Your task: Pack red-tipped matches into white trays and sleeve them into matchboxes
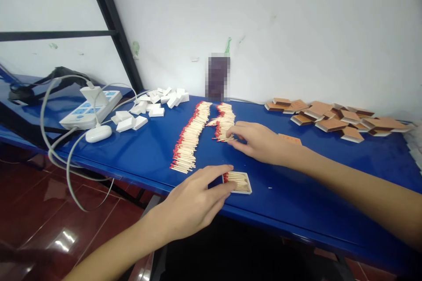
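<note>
A small white matchbox tray lies near the front edge of the blue table, with a layer of red-tipped matches inside. My left hand holds its left end, index finger at the far side and thumb over the near part. Beyond the tray, my right hand has its thumb and fingertips closed around the right ends of matches at the near end of a short row. To the left runs a longer row of matches, red heads facing left. An orange matchbox cover is partly hidden behind my right wrist.
Several orange matchbox covers are heaped at the right back. Several white trays lie at the left back, near a power strip with white cables and a white adapter. A black metal frame rises at left.
</note>
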`<action>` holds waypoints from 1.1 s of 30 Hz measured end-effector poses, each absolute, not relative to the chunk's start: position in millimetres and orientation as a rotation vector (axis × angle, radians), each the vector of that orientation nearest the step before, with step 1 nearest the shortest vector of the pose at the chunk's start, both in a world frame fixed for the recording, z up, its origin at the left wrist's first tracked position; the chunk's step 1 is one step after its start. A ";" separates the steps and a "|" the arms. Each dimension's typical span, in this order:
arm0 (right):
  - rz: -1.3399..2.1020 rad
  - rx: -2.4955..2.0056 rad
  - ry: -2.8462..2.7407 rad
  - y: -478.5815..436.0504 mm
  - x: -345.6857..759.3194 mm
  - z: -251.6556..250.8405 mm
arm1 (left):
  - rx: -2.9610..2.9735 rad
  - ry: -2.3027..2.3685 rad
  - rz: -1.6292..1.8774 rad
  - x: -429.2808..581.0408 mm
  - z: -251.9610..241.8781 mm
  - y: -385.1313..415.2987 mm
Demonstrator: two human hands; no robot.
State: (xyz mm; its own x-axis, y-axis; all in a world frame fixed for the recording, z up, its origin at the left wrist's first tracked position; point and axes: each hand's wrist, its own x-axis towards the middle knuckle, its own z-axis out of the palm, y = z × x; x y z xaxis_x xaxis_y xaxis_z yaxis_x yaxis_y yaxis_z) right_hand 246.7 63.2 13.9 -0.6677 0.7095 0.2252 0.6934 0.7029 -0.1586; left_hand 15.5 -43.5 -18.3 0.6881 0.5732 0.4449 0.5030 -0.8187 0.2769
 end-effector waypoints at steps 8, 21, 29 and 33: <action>0.180 -1.153 -2.649 60.7 245.5 10.7 | 2.763 0.875 0.803 15.8 -18.6 -44.5; 0.283 -1.163 -2.588 51.0 252.6 6.8 | 2.756 0.885 0.815 15.8 -21.4 -44.4; 0.248 -1.117 -2.433 48.9 256.1 0.1 | 2.748 0.899 0.818 17.3 -20.7 -43.8; 0.188 -1.094 -2.423 48.8 258.9 -4.4 | 2.753 0.900 0.816 16.8 -21.3 -43.8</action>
